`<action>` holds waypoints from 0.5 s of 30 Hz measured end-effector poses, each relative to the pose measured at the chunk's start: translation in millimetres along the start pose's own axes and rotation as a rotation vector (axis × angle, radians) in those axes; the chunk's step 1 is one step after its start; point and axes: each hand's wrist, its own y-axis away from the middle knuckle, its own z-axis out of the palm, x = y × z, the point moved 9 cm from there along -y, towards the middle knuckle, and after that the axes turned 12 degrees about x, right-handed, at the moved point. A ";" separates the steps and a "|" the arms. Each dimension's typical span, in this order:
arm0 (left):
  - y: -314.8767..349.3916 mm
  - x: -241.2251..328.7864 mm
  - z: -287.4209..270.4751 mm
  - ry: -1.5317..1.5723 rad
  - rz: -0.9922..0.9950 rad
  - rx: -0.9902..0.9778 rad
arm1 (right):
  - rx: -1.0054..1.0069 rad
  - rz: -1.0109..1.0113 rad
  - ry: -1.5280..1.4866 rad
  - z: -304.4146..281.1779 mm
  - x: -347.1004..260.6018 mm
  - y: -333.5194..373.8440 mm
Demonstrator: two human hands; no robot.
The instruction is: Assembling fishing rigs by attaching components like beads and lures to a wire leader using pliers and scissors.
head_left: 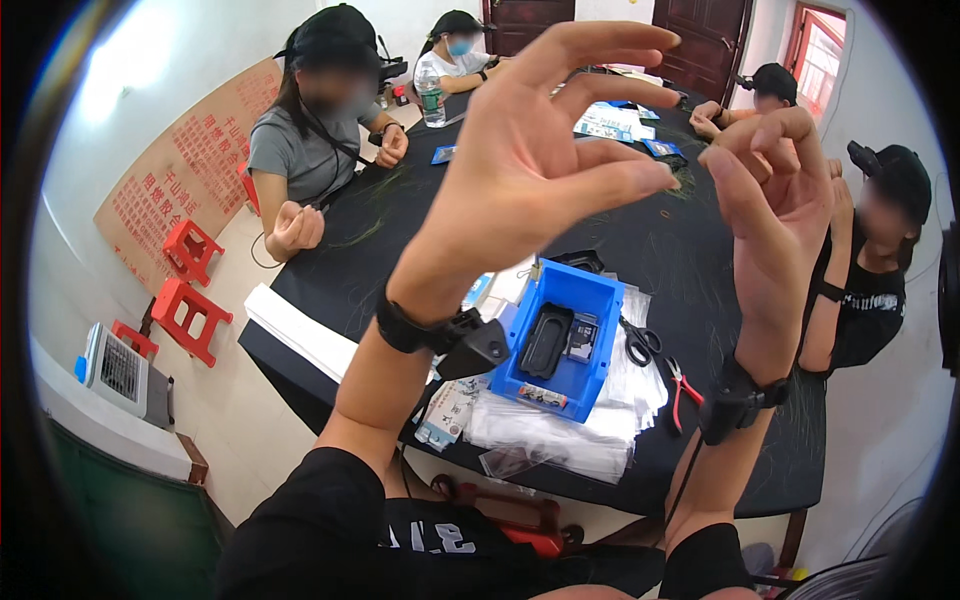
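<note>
My left hand (545,150) is raised over the table in the middle of the view. Its fingers are curved and spread, with the thumb under them. Nothing shows in its grasp. To the right, my right hand (785,200) is up too, its thumb apart from the bent fingers and no held object visible. Each wrist wears a black strapped device: one on the left wrist (470,340), one on the right wrist (735,405). Between my forearms stands a blue plastic bin (510,385) holding a black tray (545,340), a small dark packet (582,337) and a battery (543,396).
Clear plastic sleeves (550,440) lie around the bin, with black scissors (640,343) and red-handled pliers (684,395) to the right. Thin green strands (375,225) are scattered on the black tablecloth (670,260). Several people sit around the table; red stools (190,318) stand left.
</note>
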 end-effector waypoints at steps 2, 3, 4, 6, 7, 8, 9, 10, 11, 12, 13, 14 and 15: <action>-0.3 -0.3 -3.4 0.037 -0.065 -0.026 | 0.055 -0.072 0.065 -3.5 -4.7 -1.0; -0.1 0.2 -4.2 0.064 -0.093 -0.038 | 0.080 -0.098 0.071 -5.0 -6.7 -1.2; -0.2 1.6 -5.1 0.102 -0.118 -0.053 | 0.100 -0.119 0.074 -6.3 -8.4 -1.2; 0.9 2.7 -5.1 0.139 -0.149 -0.080 | 0.134 -0.120 0.097 -9.4 -8.0 -1.8; 1.4 3.5 -5.2 0.168 -0.178 -0.117 | 0.148 -0.119 0.109 -11.5 -7.6 -2.4; 2.3 4.1 -5.2 0.217 -0.192 -0.155 | 0.143 -0.110 0.118 -12.3 -6.6 -3.2; 2.8 2.4 -7.7 0.199 -0.182 -0.162 | 0.135 -0.100 0.129 -13.3 -5.3 -4.0; 3.2 1.3 -11.4 0.249 -0.189 -0.174 | 0.122 -0.093 0.133 -14.2 -4.4 -4.9; 3.6 -0.8 -15.6 0.301 -0.194 -0.187 | 0.121 -0.086 0.147 -16.5 -3.4 -5.1; 3.4 -1.9 -20.8 0.351 -0.196 -0.202 | 0.117 -0.084 0.152 -18.6 -2.7 -5.7; 4.1 -3.6 -25.9 0.354 -0.191 -0.219 | 0.114 -0.082 0.155 -20.9 -2.0 -6.5; 3.7 -5.4 -32.4 0.352 -0.195 -0.207 | 0.108 -0.077 0.157 -23.1 -1.1 -6.9; 1.4 -4.9 -39.3 0.346 -0.197 -0.198 | 0.105 -0.076 0.156 -25.6 -0.5 -8.3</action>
